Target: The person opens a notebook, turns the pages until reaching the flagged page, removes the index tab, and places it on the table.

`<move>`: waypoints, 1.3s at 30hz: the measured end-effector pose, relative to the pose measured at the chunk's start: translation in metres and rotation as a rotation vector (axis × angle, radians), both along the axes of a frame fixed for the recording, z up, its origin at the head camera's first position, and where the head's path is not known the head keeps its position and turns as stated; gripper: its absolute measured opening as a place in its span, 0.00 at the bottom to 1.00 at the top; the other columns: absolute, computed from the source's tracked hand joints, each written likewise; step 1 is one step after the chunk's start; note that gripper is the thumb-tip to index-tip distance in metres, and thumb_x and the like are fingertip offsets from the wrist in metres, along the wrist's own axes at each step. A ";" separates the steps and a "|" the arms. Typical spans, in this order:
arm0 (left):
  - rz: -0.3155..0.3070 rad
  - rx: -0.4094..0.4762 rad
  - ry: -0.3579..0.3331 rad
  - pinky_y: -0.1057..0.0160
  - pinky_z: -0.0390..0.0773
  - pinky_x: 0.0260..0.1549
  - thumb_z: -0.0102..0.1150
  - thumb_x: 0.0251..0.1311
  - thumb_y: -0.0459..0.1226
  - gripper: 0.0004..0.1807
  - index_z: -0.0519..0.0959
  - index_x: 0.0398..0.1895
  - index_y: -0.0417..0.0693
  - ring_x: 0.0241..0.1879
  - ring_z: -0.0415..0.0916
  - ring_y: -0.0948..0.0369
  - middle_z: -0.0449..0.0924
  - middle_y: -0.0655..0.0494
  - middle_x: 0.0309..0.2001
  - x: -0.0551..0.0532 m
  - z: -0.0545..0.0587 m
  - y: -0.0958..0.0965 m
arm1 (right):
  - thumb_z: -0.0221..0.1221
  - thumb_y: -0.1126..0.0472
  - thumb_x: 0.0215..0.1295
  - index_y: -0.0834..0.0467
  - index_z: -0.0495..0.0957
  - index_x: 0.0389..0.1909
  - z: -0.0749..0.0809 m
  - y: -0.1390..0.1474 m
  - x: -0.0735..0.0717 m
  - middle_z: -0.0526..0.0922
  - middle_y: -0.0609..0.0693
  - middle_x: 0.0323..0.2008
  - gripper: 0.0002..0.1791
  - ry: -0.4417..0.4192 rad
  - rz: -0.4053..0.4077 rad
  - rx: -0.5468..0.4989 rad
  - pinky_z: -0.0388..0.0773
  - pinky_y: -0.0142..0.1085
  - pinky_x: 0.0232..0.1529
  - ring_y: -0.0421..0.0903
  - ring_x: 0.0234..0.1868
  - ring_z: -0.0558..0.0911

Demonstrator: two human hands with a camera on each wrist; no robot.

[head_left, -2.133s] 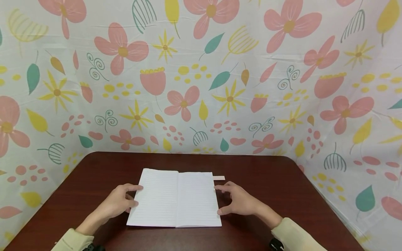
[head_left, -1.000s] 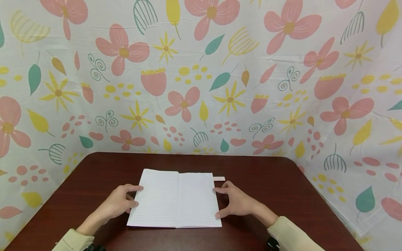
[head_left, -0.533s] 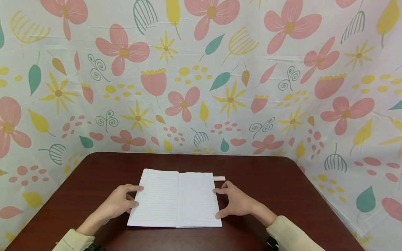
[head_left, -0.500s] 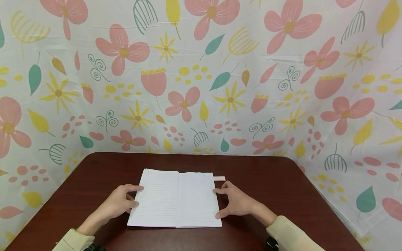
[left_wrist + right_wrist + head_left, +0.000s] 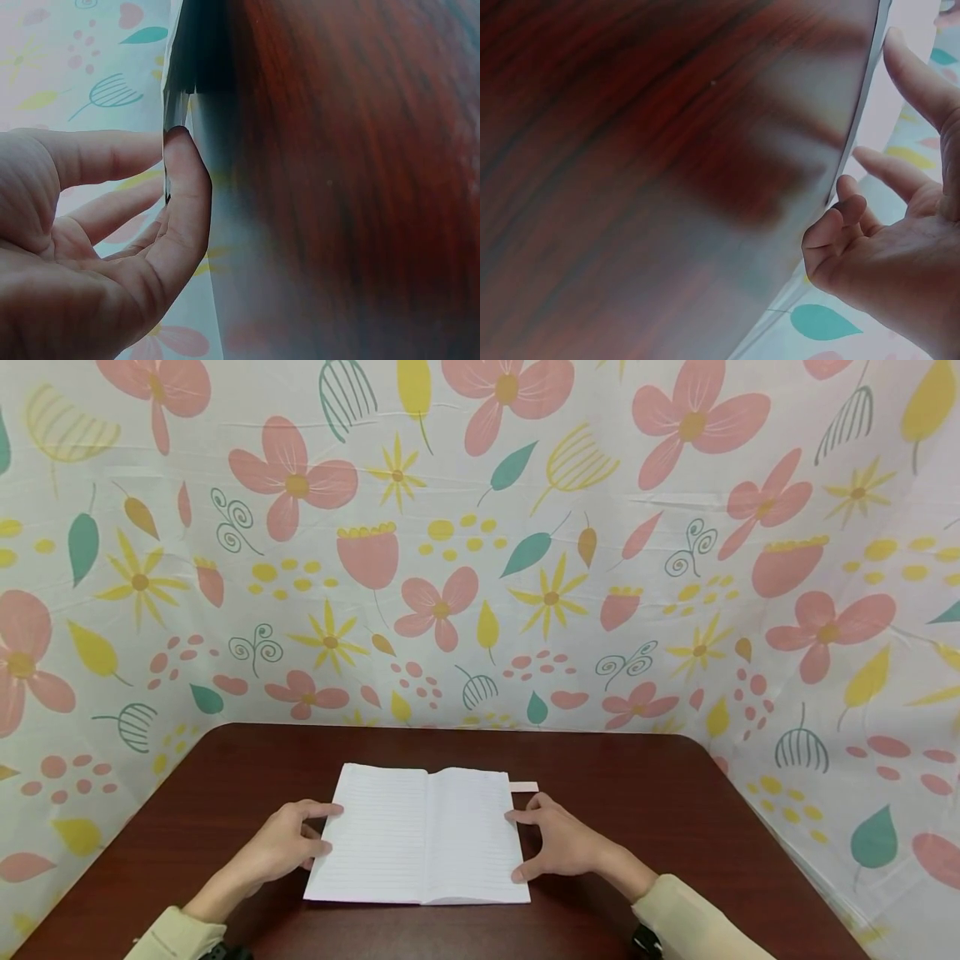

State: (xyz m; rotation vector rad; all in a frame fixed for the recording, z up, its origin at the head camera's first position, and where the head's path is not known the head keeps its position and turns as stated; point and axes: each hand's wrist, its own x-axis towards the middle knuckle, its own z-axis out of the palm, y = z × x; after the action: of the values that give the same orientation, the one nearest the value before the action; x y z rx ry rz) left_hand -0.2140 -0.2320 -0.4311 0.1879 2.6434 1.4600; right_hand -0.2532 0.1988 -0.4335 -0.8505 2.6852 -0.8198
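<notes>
An open notebook (image 5: 382, 835) with white lined pages lies on the dark brown table in the head view. My left hand (image 5: 277, 839) holds its left edge. Thumb and index finger rest on the page, while in the left wrist view a curled finger (image 5: 187, 180) reaches round the underside. At the right edge, thumb and index finger of my right hand (image 5: 566, 839) press spread apart on the page, whose top and bottom edges bow upward. The right wrist view has the right hand's other fingers (image 5: 829, 236) curled beside the notebook's edge (image 5: 866, 86).
A small pale strip (image 5: 523, 787) sticks out past the notebook's upper right side. The table (image 5: 600, 777) has rounded far corners. Behind it and along the sides hangs a white cloth (image 5: 480, 485) printed with flowers and leaves. A dark band (image 5: 647, 941) sits at the right cuff.
My right thumb and index finger have shifted slightly left onto the page. The right page, flatter before, now bulges up. The left hand stays put.
</notes>
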 end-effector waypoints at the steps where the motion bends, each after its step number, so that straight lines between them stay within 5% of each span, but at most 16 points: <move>1: 0.001 0.000 -0.002 0.56 0.83 0.27 0.70 0.57 0.22 0.27 0.81 0.63 0.33 0.31 0.80 0.54 0.75 0.36 0.62 0.000 0.000 0.000 | 0.82 0.48 0.50 0.65 0.77 0.70 0.000 0.000 0.000 0.70 0.56 0.53 0.48 0.001 0.003 0.000 0.75 0.41 0.46 0.52 0.51 0.72; 27: 0.003 0.008 -0.010 0.55 0.84 0.27 0.69 0.57 0.21 0.27 0.81 0.63 0.33 0.32 0.81 0.54 0.74 0.35 0.63 0.001 0.000 0.001 | 0.82 0.47 0.50 0.65 0.78 0.68 -0.001 -0.016 -0.002 0.71 0.52 0.45 0.46 0.068 0.049 -0.019 0.73 0.36 0.42 0.48 0.45 0.70; 39: -0.010 0.012 0.005 0.56 0.83 0.25 0.69 0.56 0.21 0.27 0.81 0.63 0.32 0.31 0.81 0.54 0.74 0.34 0.63 0.000 0.000 0.000 | 0.83 0.45 0.47 0.59 0.79 0.69 0.001 -0.035 -0.003 0.71 0.50 0.47 0.48 0.075 -0.003 0.052 0.74 0.40 0.48 0.48 0.48 0.71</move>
State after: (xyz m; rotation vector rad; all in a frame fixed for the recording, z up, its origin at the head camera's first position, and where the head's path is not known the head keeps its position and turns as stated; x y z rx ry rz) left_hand -0.2143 -0.2320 -0.4309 0.2055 2.6347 1.4744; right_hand -0.2560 0.1637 -0.4327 -0.8823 2.7606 -0.7286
